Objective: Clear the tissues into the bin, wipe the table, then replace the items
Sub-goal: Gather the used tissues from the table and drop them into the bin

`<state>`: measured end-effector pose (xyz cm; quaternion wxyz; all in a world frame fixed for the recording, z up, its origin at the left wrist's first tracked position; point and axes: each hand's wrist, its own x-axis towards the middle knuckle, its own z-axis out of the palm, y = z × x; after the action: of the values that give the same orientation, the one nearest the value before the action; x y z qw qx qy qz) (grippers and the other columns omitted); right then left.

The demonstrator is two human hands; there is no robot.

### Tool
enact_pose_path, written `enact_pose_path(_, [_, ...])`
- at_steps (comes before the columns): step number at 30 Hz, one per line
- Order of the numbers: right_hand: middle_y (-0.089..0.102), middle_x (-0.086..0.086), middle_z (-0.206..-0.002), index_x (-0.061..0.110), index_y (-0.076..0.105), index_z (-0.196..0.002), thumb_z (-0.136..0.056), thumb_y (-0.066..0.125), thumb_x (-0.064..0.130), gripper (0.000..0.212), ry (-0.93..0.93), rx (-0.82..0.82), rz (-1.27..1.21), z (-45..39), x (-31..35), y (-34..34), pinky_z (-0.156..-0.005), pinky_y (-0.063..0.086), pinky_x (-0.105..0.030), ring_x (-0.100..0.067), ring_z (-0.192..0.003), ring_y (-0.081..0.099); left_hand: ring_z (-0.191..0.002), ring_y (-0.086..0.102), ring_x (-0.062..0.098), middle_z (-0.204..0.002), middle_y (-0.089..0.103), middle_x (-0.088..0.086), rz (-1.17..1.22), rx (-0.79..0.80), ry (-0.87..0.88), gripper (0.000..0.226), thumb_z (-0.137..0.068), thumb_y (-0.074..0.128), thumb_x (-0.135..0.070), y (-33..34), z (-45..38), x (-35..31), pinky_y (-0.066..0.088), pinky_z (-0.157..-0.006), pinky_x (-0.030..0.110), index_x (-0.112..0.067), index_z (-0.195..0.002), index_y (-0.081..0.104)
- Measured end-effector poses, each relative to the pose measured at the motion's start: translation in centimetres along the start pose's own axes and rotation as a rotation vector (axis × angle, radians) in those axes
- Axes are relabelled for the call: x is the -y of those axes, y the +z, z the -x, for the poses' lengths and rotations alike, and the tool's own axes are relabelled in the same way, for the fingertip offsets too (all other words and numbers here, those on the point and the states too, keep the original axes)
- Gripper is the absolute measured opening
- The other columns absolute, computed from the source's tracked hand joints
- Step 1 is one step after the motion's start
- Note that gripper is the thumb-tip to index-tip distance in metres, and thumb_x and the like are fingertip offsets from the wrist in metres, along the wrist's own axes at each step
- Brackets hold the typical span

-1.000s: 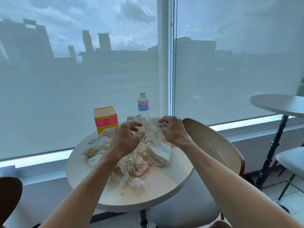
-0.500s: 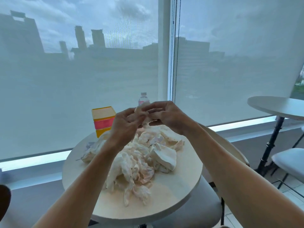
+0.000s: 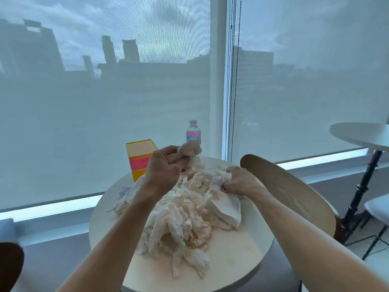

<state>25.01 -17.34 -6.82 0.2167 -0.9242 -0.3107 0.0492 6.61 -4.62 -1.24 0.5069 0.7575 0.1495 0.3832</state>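
Note:
A heap of crumpled white tissues (image 3: 185,216) covers the middle of the small round table (image 3: 235,262). My left hand (image 3: 164,167) is raised over the back of the heap and grips a wad of tissue (image 3: 189,148) that sticks up above its fingers. My right hand (image 3: 237,182) is lower, at the heap's right side, with its fingers curled round a tissue there. A yellow and pink box (image 3: 140,158) and a water bottle (image 3: 193,131) stand at the table's far edge. No bin is in view.
A wooden chair back (image 3: 290,194) curves up close to the table's right side, beside my right forearm. A second round table (image 3: 362,135) on a black leg and a white seat (image 3: 379,207) stand at the right. Window blinds close off the far side.
My hands were together above the heap; now the left one keeps the wad raised and the right one has dropped to the heap's right side and taken hold of another tissue.

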Motion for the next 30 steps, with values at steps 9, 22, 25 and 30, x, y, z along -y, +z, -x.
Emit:
enact_pose_path(9, [0.05, -0.006, -0.062, 0.014, 0.04, -0.058, -0.085, 0.05, 0.016, 0.029, -0.116, -0.311, -0.168, 0.7, 0.7, -1.6, -0.053, 0.032, -0.034, -0.026, -0.06, 0.046, -0.065, 0.068, 0.002, -0.073, 0.074, -0.008, -0.053, 0.007, -0.017, 0.01, -0.086, 0.072, -0.014, 0.5, 1.4, -0.5, 0.055, -0.062, 0.022, -0.016, -0.095, 0.074])
enact_pose_path(22, [0.071, -0.006, -0.079, 0.009, 0.07, -0.081, -0.084, 0.062, 0.029, 0.022, -0.124, -0.419, -0.495, 10.0, -2.1, -6.9, -0.069, 0.053, -0.033, -0.022, -0.079, 0.066, -0.074, 0.068, -0.003, -0.077, 0.074, -0.013, -0.07, 0.072, -0.001, 0.003, -0.083, 0.073, -0.018, 5.0, 6.1, -2.7, 0.046, -0.065, 0.011, -0.02, -0.085, 0.074])
enact_pose_path(25, [0.072, -0.002, -0.08, 0.011, 0.073, -0.083, -0.084, 0.065, 0.027, 0.018, -0.116, -0.417, -0.552, 13.8, -4.0, -7.3, -0.072, 0.053, -0.032, -0.016, -0.079, 0.067, -0.075, 0.067, -0.006, -0.077, 0.073, -0.019, -0.075, 0.088, 0.023, 0.007, -0.084, 0.073, -0.018, 6.6, 7.8, -3.2, 0.045, -0.062, 0.006, -0.024, -0.088, 0.073])
enact_pose_path(30, [0.071, 0.015, -0.078, 0.03, 0.073, -0.085, -0.087, 0.067, 0.032, 0.006, -0.067, -0.367, -0.594, 20.2, -9.0, -6.9, -0.064, 0.048, -0.01, 0.008, -0.074, 0.063, -0.08, 0.069, -0.002, -0.083, 0.075, -0.015, -0.078, 0.165, 0.05, 0.009, -0.084, 0.073, -0.023, 10.0, 11.4, -4.3, 0.049, -0.066, 0.012, -0.032, -0.088, 0.072])
